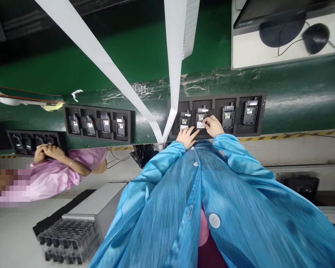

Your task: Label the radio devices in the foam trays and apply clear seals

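A black foam tray (262, 115) lies in front of me with several dark handheld devices in its compartments, each with a short antenna-like stub. My right hand (213, 126) pinches the right end of a white label (200, 125), which lies against the lower part of the second device (201, 116) from the left. My left hand (187, 137) rests with fingers spread at the tray's near edge, just below the first device (184, 120). That device also carries a white label (183, 127) low on its face. Two more devices, one of them the rightmost device (250, 112), sit to the right of my right hand.
A white strip (171, 119) hangs down to the bench edge left of my tray. Another black tray (130, 126) of devices stands further left. A co-worker's hands (50, 152) are over a third tray (61, 139). A computer mouse (316, 38) lies back right.
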The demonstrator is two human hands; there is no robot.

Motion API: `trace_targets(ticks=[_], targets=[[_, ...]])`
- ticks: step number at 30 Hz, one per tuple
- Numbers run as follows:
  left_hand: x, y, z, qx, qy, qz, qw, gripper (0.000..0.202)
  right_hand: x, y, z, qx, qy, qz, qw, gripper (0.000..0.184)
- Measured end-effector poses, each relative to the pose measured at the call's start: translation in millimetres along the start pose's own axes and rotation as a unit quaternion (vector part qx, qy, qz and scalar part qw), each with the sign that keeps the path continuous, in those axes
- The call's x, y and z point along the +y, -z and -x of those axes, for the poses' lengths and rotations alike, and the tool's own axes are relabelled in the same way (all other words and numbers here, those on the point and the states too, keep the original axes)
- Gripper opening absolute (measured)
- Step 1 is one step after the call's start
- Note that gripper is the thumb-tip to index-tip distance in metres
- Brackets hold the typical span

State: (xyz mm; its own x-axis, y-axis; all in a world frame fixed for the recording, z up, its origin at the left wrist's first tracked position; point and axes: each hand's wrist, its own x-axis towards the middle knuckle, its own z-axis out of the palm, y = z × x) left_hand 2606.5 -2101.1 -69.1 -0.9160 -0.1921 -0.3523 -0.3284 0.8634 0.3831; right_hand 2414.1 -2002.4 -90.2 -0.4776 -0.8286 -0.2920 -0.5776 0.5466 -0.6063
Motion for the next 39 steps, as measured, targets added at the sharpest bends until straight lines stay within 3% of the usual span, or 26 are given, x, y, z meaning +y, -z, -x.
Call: trace_targets(ticks=[8,16,22,27,32,39], targets=[[-0.2,-2.1,-0.9,0.016,-0.002,-0.008,1.0,0.061,-17.1,10.0,31.0,-0.006,0.064,0.208,0.976,0.044],[2.6,3.6,-2.1,0.01,0.004,-0.007,1.0,0.058,-23.5,10.9,50.3,0.023,0.006,0.217,0.976,0.067],[2.0,3.2,-4.1,0.011,0.003,-0.009,1.0,0.057,-23.2,1.7,55.6,-0.051,0.135,0.231,0.962,0.064],[0.9,3.8,-7.3,0.013,0.001,-0.013,1.0,0.055,-24.7,-9.5,50.7,-0.039,0.128,0.242,0.961,0.066],[-1.8,5.8,-8.9,0.015,-0.016,-0.014,1.0,0.055,-23.6,-8.0,56.6,-0.035,0.133,0.268,0.953,0.073],[-6.7,5.9,-10.5,0.022,-0.032,-0.012,0.999,0.054,-33.3,-9.6,58.0,-0.026,0.122,0.295,0.948,0.062]])
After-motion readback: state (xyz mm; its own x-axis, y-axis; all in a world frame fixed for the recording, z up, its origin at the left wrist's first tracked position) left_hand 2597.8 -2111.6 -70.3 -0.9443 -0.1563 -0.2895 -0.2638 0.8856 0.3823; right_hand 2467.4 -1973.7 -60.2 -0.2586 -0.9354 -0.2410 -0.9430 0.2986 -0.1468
